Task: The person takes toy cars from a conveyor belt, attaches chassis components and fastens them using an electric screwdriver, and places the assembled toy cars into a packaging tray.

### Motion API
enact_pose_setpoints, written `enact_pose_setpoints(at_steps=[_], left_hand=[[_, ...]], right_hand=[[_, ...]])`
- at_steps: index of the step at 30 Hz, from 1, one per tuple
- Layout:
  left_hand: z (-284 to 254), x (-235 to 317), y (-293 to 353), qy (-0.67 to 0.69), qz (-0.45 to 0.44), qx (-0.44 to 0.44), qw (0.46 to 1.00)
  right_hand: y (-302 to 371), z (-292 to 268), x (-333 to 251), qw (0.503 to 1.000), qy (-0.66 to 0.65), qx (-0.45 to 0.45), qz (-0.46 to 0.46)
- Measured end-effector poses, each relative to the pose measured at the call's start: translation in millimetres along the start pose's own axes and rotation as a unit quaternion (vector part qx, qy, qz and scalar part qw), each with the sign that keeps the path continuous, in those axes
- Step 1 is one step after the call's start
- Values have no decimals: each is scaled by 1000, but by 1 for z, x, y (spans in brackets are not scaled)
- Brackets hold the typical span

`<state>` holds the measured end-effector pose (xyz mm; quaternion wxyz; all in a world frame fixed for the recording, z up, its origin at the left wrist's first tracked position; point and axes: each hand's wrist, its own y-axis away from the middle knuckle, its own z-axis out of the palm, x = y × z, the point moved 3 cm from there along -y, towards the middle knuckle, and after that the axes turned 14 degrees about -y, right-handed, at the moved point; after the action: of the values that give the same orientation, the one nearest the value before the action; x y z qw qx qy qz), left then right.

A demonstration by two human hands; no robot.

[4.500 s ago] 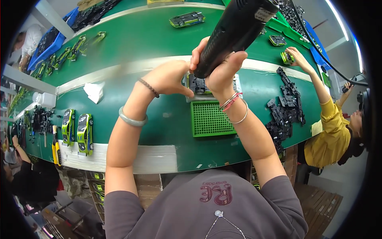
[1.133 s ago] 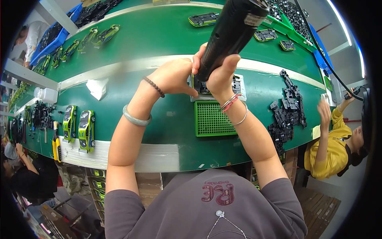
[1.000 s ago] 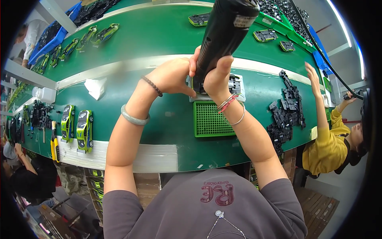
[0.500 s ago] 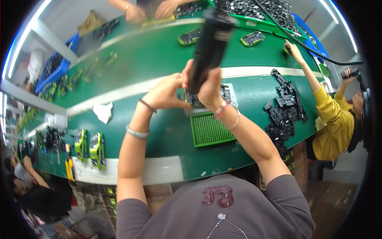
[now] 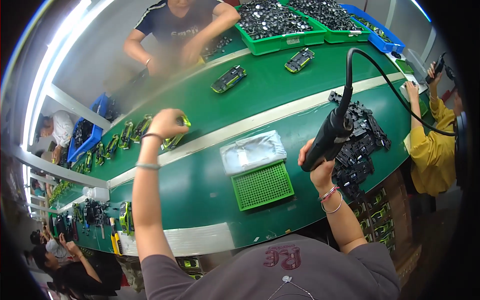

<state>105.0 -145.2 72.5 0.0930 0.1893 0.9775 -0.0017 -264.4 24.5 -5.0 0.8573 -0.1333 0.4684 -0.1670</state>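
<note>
My left hand [image 5: 167,123] reaches out over the green work surface, fingers curled down on a yellow-green toy car [image 5: 175,140] near the pale dividing strip. Part of that car is hidden under the hand. My right hand [image 5: 320,167] is wrapped around a black corded power screwdriver [image 5: 327,140], held tilted above the table with its cable rising from the top. Between my hands lies a pad wrapped in whitish plastic [image 5: 253,151], with nothing on it. A green perforated tray [image 5: 262,186] touches its near side.
Black plastic parts [image 5: 357,145] are heaped at right. Two toy cars lie underside up [image 5: 229,79] beyond the strip; several more line up at left. Green bins [image 5: 280,42] of small parts stand at the back. Co-workers sit across and at the right. A yellow-handled tool [image 5: 116,240] lies lower left.
My hands have parted: the left went left onto a toy car, the right moved right with the screwdriver. The black-bottomed piece on the pad is gone from there. The view has shifted.
</note>
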Motion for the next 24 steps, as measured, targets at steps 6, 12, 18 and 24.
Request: enact_pose_setpoints(at_steps=[6, 12, 18, 24], left_hand=[[27, 48, -64, 89, 53, -1, 995], [-10, 124, -120, 81, 151, 122, 978], [-2, 186, -143, 11, 137, 88, 987], [32, 129, -89, 0, 97, 79, 992]], right_hand=[[1, -3, 0, 1000, -5, 20, -9], [0, 3, -5, 999, 40, 21, 25], [1, -3, 0, 1000, -9, 4, 20], [1, -3, -1, 1000, 8, 4, 20]])
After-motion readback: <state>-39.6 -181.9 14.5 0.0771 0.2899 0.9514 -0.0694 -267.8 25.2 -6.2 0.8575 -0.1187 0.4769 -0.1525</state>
